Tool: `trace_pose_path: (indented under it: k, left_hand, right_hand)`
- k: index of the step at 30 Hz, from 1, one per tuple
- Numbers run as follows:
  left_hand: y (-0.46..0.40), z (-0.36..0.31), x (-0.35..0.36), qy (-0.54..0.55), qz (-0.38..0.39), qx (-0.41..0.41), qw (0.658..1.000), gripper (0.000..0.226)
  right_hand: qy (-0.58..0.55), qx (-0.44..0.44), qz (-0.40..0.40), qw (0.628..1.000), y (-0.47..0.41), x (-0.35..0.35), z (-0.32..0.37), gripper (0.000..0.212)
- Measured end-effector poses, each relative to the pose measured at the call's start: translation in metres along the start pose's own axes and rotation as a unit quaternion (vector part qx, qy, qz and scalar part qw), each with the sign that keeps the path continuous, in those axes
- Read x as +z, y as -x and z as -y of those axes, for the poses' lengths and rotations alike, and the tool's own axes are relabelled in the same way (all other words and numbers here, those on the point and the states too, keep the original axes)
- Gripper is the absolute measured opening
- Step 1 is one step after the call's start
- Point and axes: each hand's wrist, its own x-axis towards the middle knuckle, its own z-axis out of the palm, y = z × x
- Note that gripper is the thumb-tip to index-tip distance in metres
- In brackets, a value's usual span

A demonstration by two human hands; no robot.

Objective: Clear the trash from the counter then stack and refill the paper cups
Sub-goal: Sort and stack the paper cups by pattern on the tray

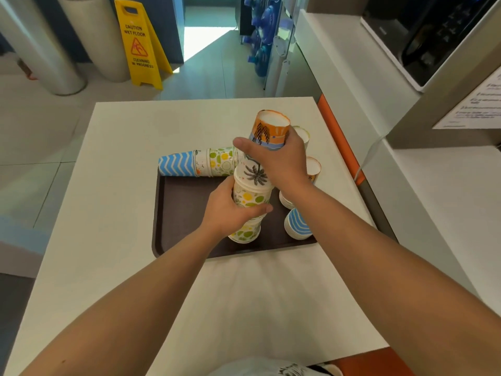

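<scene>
Cup stack (250,185) upright at frame centre, above brown tray (184,213) on counter (122,185). Left hand (230,210) grips lower cups; right hand (282,161) grips upper cups. Keep stack vertical, press top section straight down, avoid fallen stack (195,162) left of centre.

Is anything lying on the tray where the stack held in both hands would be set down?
Nothing visible does. The left hand and right hand grip the tall stack over bare tray. The sideways stack lies at the far edge; blue-striped cups stand to the right.
</scene>
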Motion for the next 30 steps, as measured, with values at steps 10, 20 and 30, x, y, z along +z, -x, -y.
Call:
trace_pose_path:
  k: [10,20,30]
  left_hand:
    - [-0.012,-0.002,0.002,-0.003,-0.001,-0.02,1.0,0.072]
    - [-0.016,-0.009,0.012,0.005,0.008,-0.026,1.0,0.065]
    - [-0.014,-0.007,0.012,0.007,-0.002,-0.023,1.0,0.066]
  right_hand:
    - [-0.087,-0.027,-0.035,0.995,-0.028,-0.048,0.055,0.041]
    - [-0.013,0.021,-0.106,0.994,-0.041,-0.095,-0.016,0.068]
    - [0.062,0.057,-0.01,0.996,-0.04,-0.081,-0.086,0.069]
